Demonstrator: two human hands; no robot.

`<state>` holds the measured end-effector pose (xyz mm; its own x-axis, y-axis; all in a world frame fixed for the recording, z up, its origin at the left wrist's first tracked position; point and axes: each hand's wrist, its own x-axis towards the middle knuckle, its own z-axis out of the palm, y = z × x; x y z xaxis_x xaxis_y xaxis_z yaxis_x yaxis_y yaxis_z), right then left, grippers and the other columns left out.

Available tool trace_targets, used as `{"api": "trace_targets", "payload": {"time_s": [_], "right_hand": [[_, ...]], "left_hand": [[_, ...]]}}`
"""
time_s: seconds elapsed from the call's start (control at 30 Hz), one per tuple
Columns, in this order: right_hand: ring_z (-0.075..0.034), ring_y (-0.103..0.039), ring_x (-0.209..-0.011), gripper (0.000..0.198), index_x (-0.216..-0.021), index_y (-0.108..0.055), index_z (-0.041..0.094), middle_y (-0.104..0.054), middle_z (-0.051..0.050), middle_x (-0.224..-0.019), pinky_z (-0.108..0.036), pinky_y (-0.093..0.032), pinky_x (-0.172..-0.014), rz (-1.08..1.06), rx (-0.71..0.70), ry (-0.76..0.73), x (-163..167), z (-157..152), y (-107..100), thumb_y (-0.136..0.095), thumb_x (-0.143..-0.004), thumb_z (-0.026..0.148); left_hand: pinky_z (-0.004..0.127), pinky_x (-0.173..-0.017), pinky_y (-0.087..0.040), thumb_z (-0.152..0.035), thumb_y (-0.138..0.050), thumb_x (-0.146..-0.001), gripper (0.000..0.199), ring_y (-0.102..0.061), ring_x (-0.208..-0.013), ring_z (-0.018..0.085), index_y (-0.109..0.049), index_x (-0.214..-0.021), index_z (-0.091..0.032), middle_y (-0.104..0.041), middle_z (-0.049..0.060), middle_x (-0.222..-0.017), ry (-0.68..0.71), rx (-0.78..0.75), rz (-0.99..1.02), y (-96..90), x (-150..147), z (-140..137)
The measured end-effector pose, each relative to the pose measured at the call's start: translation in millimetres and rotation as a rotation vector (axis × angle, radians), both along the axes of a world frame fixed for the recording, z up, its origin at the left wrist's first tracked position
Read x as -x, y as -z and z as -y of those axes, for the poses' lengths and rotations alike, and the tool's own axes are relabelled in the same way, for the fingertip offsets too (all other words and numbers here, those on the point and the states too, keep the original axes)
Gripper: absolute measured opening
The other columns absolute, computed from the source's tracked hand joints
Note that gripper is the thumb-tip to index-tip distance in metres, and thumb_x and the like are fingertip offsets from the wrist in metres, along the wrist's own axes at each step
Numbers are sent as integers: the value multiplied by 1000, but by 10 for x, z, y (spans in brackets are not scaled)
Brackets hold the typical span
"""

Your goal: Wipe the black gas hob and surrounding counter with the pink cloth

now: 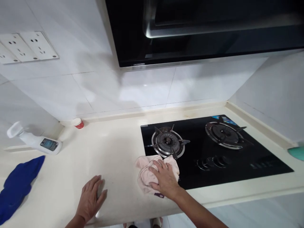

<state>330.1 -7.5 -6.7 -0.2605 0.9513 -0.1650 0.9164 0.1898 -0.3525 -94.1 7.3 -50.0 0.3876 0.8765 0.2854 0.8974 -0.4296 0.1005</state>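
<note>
A person's right hand (163,179) presses a pink cloth (145,178) over the near left corner of a black hob (196,139), set into a pale countertop (114,148). The hand lies palm down, its fingers slightly spread and bent over the folds; whether it pinches any fabric beneath, we cannot tell. The left hand (89,199) rests near the countertop's front edge, palm down, thumb apart from the fingers, with nothing seen in it.

We judge the step in hand to be wiping where hob and countertop meet. A next stroke farther onto the glass would, we think, call for steering the cloth around the left burner (167,140) and its prongs.

The cloth hides the hob's near left corner, and we cannot say whether its far fold touches the burner. Near the countertop's back left corner stand a red paper cup (79,123) and a white spray bottle (35,141), its label too small for us to read. A blue item (19,185) at left and a green object (296,153) at right are cut off.
</note>
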Motion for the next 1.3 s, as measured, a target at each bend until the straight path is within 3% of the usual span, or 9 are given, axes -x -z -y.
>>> {"api": "trace_targets", "payload": {"time_s": [0.17, 0.27, 0.37, 0.6, 0.73, 0.87, 1.1, 1.23, 1.3], "right_hand": [[-38, -38, -136, 59, -132, -60, 28, -53, -11, -145, -58, -27, -109, -87, -66, -16, 351, 305, 117, -66, -84, 63], [-33, -39, -137, 56, -128, -61, 30, -56, -7, -142, -55, -23, -112, -136, -116, -92, 270, 470, 213, -63, -86, 66], [-34, -38, -139, 49, -124, -64, 32, -58, -5, -141, -56, -18, -114, -49, -206, 84, -272, 637, 361, -62, -87, 63], [-33, -51, -126, 41, -116, -66, 25, -60, -13, -134, -52, -33, -105, 272, -469, 472, -2366, 1224, 648, -53, -89, 53], [-37, -49, -122, 45, -117, -65, 23, -54, -16, -139, -53, -39, -98, 352, -505, 619, -2716, 1271, 653, -52, -87, 56], [-37, -48, -118, 44, -117, -66, 20, -54, -18, -135, -52, -41, -96, 308, -421, 535, -2109, 1180, 552, -56, -87, 52], [-36, -45, -124, 48, -119, -66, 25, -57, -12, -134, -52, -36, -103, -22, -97, 159, -141, 862, 253, -67, -83, 57], [-30, -51, -112, 51, -108, -64, 23, -63, -9, -115, -51, -38, -103, -279, -94, -201, 746, 633, 265, -66, -81, 66], [-27, -55, -102, 51, -97, -61, 22, -64, -6, -104, -47, -43, -99, -456, -128, -242, 990, 547, 246, -75, -72, 64]], "left_hand": [[46, -105, -45, -52, -55, -90, 43, -57, -128, 29, -63, -121, -23, -64, 10, -136, -4, 31, -3, 29, 46, -31], [46, -104, -45, -54, -52, -90, 45, -58, -127, 29, -62, -122, -23, -64, 10, -137, -10, 35, 1, 42, 54, -51], [46, -103, -45, -54, -50, -91, 46, -58, -127, 29, -61, -122, -22, -63, 11, -137, -18, 35, 5, 41, 46, -64], [45, -105, -44, -55, -48, -90, 46, -57, -128, 29, -61, -120, -22, -63, 12, -137, -26, 51, -1, 23, 16, -69], [46, -105, -43, -56, -48, -90, 48, -56, -128, 30, -61, -120, -21, -63, 13, -136, -28, 46, 5, 19, 10, -78], [46, -105, -43, -56, -47, -89, 48, -57, -127, 30, -63, -118, -22, -64, 12, -135, -51, 72, 5, 0, -3, -83], [47, -105, -44, -57, -46, -88, 49, -57, -127, 30, -63, -119, -22, -64, 12, -135, -61, 91, 1, -28, -20, -85], [47, -104, -44, -57, -45, -89, 49, -57, -127, 30, -63, -119, -22, -64, 12, -136, -60, 87, 5, -24, -11, -82], [46, -103, -44, -56, -45, -90, 48, -57, -128, 30, -63, -120, -22, -63, 12, -137, -50, 82, 3, -19, -5, -78]]}}
